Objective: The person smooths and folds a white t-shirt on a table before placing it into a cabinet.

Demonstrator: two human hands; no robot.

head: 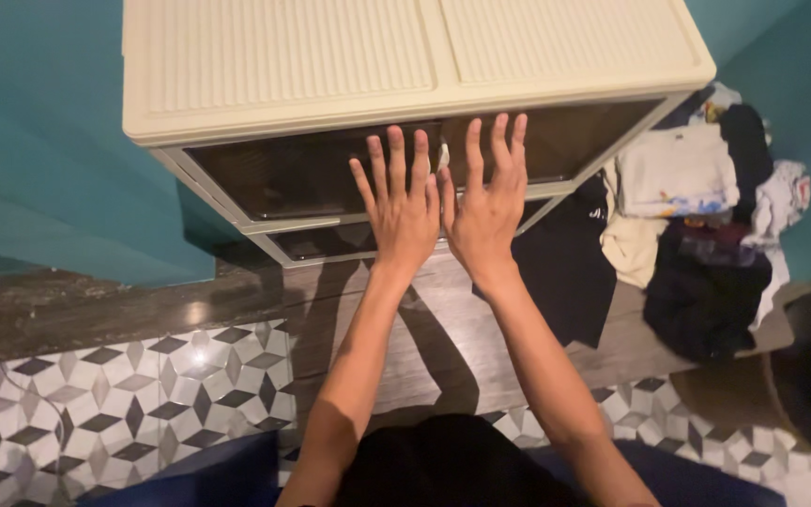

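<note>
- I saw both hands stretched forward, flat and side by side, against the front of a cream plastic drawer cabinet with dark smoked drawer fronts [312,174].
- The left hand [404,202] lay with its fingers spread and straight, palm toward the upper dark drawer front [274,169]; its grip was fully open and it held nothing.
- The right hand [485,197] was in the same way, open and flat, fingertips reaching the top edge of the drawer near the middle post; it also held nothing.
- The cabinet stood on a dark wooden floor [86,310] against a teal wall [39,141], and its ribbed cream top [330,56] was seen from above.
- The thumbs of the two hands were almost touching each other, so the pressure came on the centre of the cabinet.
- In my judgement, to press well here the palms should stay flat and level, with equal force from both arms, so the drawer goes straight and does not jam on one side.
- To the right, just beside the cabinet, lay a pile of folded clothes, white, cream and black [696,216], on the floor.
- A grey and white tile with cube pattern [124,404] covered the nearer floor.
</note>
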